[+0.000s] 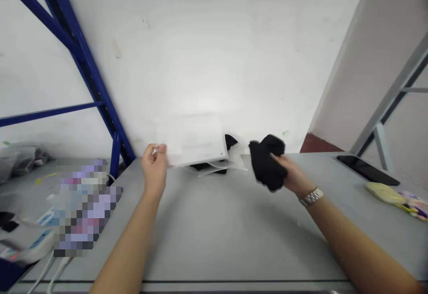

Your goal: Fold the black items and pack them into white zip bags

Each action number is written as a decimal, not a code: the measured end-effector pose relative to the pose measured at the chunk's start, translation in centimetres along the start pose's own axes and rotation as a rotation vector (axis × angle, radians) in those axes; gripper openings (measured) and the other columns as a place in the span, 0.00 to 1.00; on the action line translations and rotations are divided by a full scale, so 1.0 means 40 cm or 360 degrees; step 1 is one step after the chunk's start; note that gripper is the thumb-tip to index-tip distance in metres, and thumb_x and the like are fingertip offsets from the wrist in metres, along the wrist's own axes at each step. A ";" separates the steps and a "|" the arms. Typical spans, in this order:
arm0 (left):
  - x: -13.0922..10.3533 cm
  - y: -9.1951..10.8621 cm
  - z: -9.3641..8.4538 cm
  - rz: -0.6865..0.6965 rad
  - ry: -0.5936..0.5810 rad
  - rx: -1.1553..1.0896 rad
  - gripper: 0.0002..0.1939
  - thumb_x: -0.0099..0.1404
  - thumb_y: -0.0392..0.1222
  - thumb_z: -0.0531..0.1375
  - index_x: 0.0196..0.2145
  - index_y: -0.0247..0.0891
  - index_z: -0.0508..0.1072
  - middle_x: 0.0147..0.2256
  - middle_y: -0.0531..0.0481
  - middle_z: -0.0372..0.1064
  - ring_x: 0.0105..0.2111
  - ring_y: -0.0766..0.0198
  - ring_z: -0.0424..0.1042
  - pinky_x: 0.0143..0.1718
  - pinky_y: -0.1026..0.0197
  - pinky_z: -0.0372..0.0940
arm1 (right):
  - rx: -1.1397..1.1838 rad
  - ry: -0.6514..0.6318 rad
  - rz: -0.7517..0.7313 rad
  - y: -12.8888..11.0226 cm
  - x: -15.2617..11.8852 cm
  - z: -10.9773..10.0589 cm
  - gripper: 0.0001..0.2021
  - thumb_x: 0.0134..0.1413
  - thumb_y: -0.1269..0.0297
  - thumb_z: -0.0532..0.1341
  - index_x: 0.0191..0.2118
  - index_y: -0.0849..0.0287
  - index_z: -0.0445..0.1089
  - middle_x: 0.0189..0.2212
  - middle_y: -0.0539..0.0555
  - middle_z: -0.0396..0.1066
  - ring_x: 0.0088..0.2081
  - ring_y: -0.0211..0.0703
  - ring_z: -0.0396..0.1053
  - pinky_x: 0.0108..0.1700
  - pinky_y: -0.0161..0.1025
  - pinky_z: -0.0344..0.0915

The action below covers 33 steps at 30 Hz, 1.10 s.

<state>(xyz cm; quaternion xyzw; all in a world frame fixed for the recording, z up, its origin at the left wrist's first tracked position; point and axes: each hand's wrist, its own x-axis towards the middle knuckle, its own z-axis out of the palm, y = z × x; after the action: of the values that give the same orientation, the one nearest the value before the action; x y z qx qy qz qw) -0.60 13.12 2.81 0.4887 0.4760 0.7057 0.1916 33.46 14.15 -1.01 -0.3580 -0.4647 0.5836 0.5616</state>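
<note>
My left hand [154, 164] pinches the left edge of a white, translucent flat bag [197, 144], blurred against the wall and held up above the back of the grey table [214, 227]. Clear plastic [236, 156] with black items in it shows behind and beneath the bag's right end. To the right, my right hand [292, 173], with a metal watch band on its wrist, grips a crumpled black cloth [268, 162] above the table. The cloth and the white bag are apart.
A black phone [368, 170] and a pale yellow item [386, 192] lie at the right. Power strips [42, 240] with cables and a pixelated purple object [90, 218] are at the left, near a blue metal frame [96, 89]. The white wall stands behind the table.
</note>
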 end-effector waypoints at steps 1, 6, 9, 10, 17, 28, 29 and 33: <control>-0.004 -0.011 0.009 0.0005 0.0087 -0.0055 0.12 0.60 0.52 0.54 0.36 0.42 0.62 0.25 0.60 0.62 0.22 0.71 0.61 0.24 0.70 0.58 | -0.0142 -0.0206 0.0131 0.010 -0.010 0.010 0.14 0.44 0.59 0.67 0.37 0.59 0.71 0.32 0.52 0.75 0.34 0.42 0.72 0.40 0.38 0.68; -0.074 -0.057 0.074 -0.0093 0.0033 -0.0178 0.16 0.59 0.52 0.57 0.40 0.39 0.65 0.30 0.55 0.67 0.28 0.68 0.68 0.29 0.68 0.62 | -0.1092 -0.0897 0.0321 0.066 -0.029 0.071 0.15 0.46 0.52 0.64 0.34 0.59 0.72 0.35 0.53 0.74 0.38 0.47 0.70 0.42 0.43 0.66; -0.125 -0.066 0.101 -0.0183 -0.0177 -0.0173 0.17 0.60 0.52 0.57 0.41 0.38 0.66 0.26 0.55 0.67 0.25 0.67 0.67 0.27 0.68 0.62 | -0.1075 -0.0427 0.0065 0.055 -0.011 0.051 0.21 0.53 0.44 0.55 0.36 0.58 0.72 0.36 0.56 0.74 0.38 0.48 0.70 0.41 0.44 0.66; -0.141 -0.066 0.107 -0.0206 -0.0255 -0.0165 0.17 0.60 0.52 0.57 0.41 0.38 0.67 0.26 0.56 0.66 0.24 0.67 0.67 0.26 0.68 0.61 | -0.0902 -0.0310 0.0032 0.045 -0.006 0.038 0.24 0.54 0.42 0.52 0.38 0.58 0.72 0.37 0.57 0.73 0.38 0.47 0.70 0.41 0.43 0.66; -0.204 -0.046 0.135 -0.0295 -0.0762 -0.0042 0.16 0.63 0.53 0.54 0.42 0.39 0.66 0.27 0.54 0.68 0.26 0.65 0.69 0.28 0.64 0.63 | -0.0706 -0.0272 0.0136 -0.028 0.007 -0.056 0.17 0.40 0.54 0.67 0.34 0.59 0.69 0.28 0.52 0.72 0.30 0.40 0.69 0.34 0.38 0.68; -0.273 -0.034 0.141 0.0052 -0.1641 0.0691 0.47 0.45 0.57 0.68 0.60 0.49 0.55 0.65 0.44 0.36 0.63 0.42 0.41 0.59 0.41 0.48 | -0.1353 0.0938 0.0002 -0.043 0.054 -0.343 0.10 0.38 0.72 0.59 0.33 0.63 0.70 0.25 0.56 0.70 0.30 0.47 0.68 0.37 0.44 0.64; -0.280 -0.031 0.142 0.0110 -0.1691 0.0735 0.46 0.44 0.56 0.68 0.59 0.50 0.57 0.66 0.46 0.33 0.64 0.41 0.38 0.59 0.40 0.47 | -0.1411 0.0969 -0.0015 -0.028 0.065 -0.334 0.13 0.39 0.72 0.59 0.36 0.65 0.70 0.29 0.59 0.71 0.33 0.49 0.69 0.40 0.45 0.64; -0.295 -0.026 0.150 0.0100 -0.1578 0.0701 0.15 0.55 0.44 0.61 0.42 0.45 0.69 0.64 0.47 0.42 0.61 0.47 0.49 0.58 0.45 0.50 | -0.1574 0.0968 -0.0184 0.003 0.087 -0.247 0.23 0.48 0.72 0.55 0.53 0.68 0.63 0.50 0.68 0.64 0.51 0.54 0.62 0.53 0.49 0.56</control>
<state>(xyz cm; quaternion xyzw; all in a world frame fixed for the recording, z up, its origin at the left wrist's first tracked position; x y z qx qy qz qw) 9.75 7.82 -3.64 0.8056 0.4502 0.2796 0.2650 42.30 18.98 -3.83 -0.7033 -0.5185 0.1366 0.4668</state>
